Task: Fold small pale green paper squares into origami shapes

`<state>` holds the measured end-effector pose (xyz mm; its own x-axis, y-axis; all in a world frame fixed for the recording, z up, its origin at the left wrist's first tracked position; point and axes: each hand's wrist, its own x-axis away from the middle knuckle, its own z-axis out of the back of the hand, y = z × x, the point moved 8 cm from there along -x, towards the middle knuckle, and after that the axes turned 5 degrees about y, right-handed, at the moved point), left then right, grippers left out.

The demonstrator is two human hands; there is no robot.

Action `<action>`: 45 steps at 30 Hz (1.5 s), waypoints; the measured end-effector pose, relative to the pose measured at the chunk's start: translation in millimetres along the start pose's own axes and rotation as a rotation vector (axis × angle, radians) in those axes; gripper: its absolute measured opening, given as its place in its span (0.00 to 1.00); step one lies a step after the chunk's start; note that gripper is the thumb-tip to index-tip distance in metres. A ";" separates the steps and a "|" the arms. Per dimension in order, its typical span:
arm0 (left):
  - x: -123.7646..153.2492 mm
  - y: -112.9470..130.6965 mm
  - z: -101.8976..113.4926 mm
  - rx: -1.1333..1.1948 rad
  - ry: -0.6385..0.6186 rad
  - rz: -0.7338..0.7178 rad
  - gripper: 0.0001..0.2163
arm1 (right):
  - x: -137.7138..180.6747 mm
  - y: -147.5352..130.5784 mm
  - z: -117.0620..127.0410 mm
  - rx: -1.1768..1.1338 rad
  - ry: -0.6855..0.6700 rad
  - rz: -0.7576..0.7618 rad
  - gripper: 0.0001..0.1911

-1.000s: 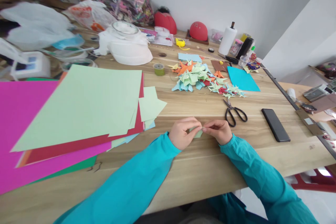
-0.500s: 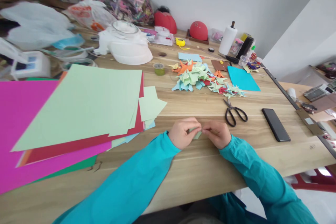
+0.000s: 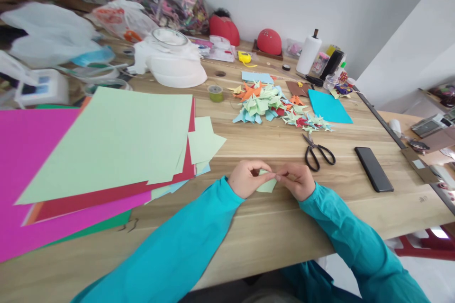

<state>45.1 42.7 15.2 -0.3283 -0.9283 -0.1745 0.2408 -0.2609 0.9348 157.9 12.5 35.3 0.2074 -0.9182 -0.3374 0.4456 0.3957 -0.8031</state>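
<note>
My left hand [image 3: 247, 179] and my right hand [image 3: 297, 180] meet over the wooden table's near middle, both pinching one small pale green folded paper [image 3: 266, 184]. The fingers of each hand are closed on it, and the paper's lower point shows between the two hands. Both arms wear teal sleeves. A pile of folded paper shapes [image 3: 272, 106] in green, blue, orange and red lies farther back on the table.
Large sheets of coloured paper [image 3: 106, 151] are stacked at the left, pale green on top of red and pink. Black scissors [image 3: 318, 151] and a black phone [image 3: 373, 168] lie to the right. A teal sheet [image 3: 329, 106], a paper roll [image 3: 307, 54] and a white container [image 3: 172, 61] stand behind.
The hands have turned the small green paper, so more of it now shows below and between the fingers. Both hands stay in the same spot.
</note>
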 end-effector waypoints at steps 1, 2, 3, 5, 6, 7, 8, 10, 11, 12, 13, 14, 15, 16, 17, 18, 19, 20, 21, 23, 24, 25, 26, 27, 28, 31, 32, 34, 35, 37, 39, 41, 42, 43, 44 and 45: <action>-0.1 -0.2 1.7 0.013 0.018 0.009 0.11 | -0.3 -0.1 0.4 -0.007 0.002 -0.007 0.08; -0.1 -0.2 3.8 0.025 0.041 0.017 0.11 | -0.6 0.2 0.9 -0.015 0.006 -0.016 0.08; -0.1 0.1 5.7 0.037 0.062 0.021 0.11 | -0.7 0.9 1.2 -0.022 0.009 -0.028 0.08; 0.0 1.4 8.7 0.067 0.099 0.016 0.11 | -0.6 3.1 2.0 -0.035 0.017 -0.053 0.09; 0.1 2.2 9.6 0.085 0.113 0.009 0.12 | -0.5 4.3 2.3 -0.043 0.019 -0.064 0.09; 0.1 2.8 10.0 0.104 0.122 0.003 0.12 | -0.4 5.2 2.5 -0.052 0.021 -0.071 0.09; 0.2 3.1 10.3 0.124 0.130 -0.001 0.12 | -0.3 5.8 2.7 -0.061 0.022 -0.075 0.09; 0.2 3.1 11.0 0.159 0.147 0.000 0.13 | -0.3 6.3 3.1 -0.080 0.023 -0.078 0.09; 0.2 3.0 11.3 0.174 0.152 0.001 0.14 | -0.5 6.3 3.3 -0.087 0.023 -0.078 0.08; 0.1 3.0 11.5 0.186 0.154 0.003 0.14 | -0.7 6.1 3.5 -0.092 0.023 -0.078 0.08; -0.1 3.1 11.8 0.196 0.154 0.005 0.14 | -1.0 5.8 3.9 -0.095 0.025 -0.078 0.08; -0.3 3.3 12.1 0.204 0.151 0.006 0.14 | -1.3 5.7 4.3 -0.095 0.027 -0.080 0.08; -0.6 3.8 12.2 0.211 0.144 0.007 0.13 | -1.6 5.7 4.8 -0.095 0.028 -0.084 0.08; -1.0 4.4 12.4 0.216 0.136 0.006 0.13 | -2.0 5.9 5.4 -0.097 0.031 -0.089 0.08; -1.4 5.0 12.6 0.220 0.126 0.006 0.12 | -2.3 6.2 6.0 -0.100 0.033 -0.094 0.07; -1.8 5.7 12.8 0.223 0.116 0.006 0.11 | -2.7 6.7 6.6 -0.105 0.035 -0.100 0.07; -2.3 6.3 13.0 0.224 0.106 0.006 0.11 | -2.9 7.2 7.2 -0.111 0.038 -0.106 0.07; -2.8 6.8 13.3 0.223 0.099 0.006 0.10 | -3.1 7.8 7.7 -0.117 0.041 -0.110 0.07; -3.3 7.1 13.6 0.220 0.093 0.006 0.10 | -3.2 8.4 8.2 -0.122 0.043 -0.113 0.07; -4.1 7.1 14.1 0.211 0.086 0.008 0.09 | -3.1 9.6 8.6 -0.129 0.044 -0.119 0.07; -4.4 6.8 14.1 0.208 0.083 0.010 0.09 | -2.9 10.2 8.6 -0.133 0.044 -0.122 0.07; -4.6 6.3 14.0 0.206 0.080 0.014 0.09 | -2.6 10.8 8.5 -0.138 0.043 -0.124 0.07; -4.5 5.5 13.8 0.208 0.077 0.021 0.10 | -2.3 11.3 8.3 -0.144 0.042 -0.127 0.07; -4.3 4.8 13.2 0.212 0.071 0.027 0.10 | -2.0 11.9 8.1 -0.148 0.041 -0.130 0.07; -3.9 4.3 12.1 0.215 0.062 0.033 0.10 | -1.6 12.2 8.0 -0.150 0.040 -0.131 0.07; -1.6 5.5 6.4 0.192 0.007 0.028 0.09 | -1.0 11.4 7.5 -0.141 0.037 -0.119 0.07; -0.7 7.2 4.5 0.173 -0.009 0.013 0.09 | -1.0 10.7 7.1 -0.138 0.034 -0.112 0.07; 0.7 10.8 2.3 0.137 -0.027 -0.026 0.08 | -1.1 9.1 5.9 -0.144 0.027 -0.100 0.07; 1.2 12.1 2.0 0.129 -0.028 -0.042 0.08 | -1.3 8.6 5.2 -0.151 0.026 -0.097 0.07; 1.3 13.0 2.4 0.135 -0.024 -0.059 0.08 | -1.5 9.1 4.0 -0.172 0.034 -0.103 0.06; 0.7 12.1 3.5 0.155 -0.014 -0.062 0.08 | -1.4 11.9 2.5 -0.195 0.049 -0.126 0.06; -0.1 11.0 4.8 0.173 -0.002 -0.067 0.07 | -0.8 15.9 1.2 -0.211 0.067 -0.151 0.07; -0.5 10.8 5.3 0.180 0.003 -0.072 0.07 | -0.4 18.0 0.8 -0.218 0.076 -0.163 0.07; -0.8 11.0 5.8 0.186 0.008 -0.078 0.07 | 0.0 19.9 0.5 -0.225 0.086 -0.173 0.07; -1.0 11.3 6.2 0.190 0.012 -0.085 0.07 | 0.3 21.6 0.3 -0.235 0.095 -0.182 0.07; -1.2 11.8 6.6 0.193 0.017 -0.092 0.06 | 0.6 23.0 0.1 -0.248 0.102 -0.190 0.07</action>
<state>42.3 42.5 28.5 -0.3248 -0.9078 -0.2653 0.0311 -0.2906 0.9563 168.5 21.1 16.6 0.0470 -0.9772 -0.2072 0.2399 0.2124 -0.9473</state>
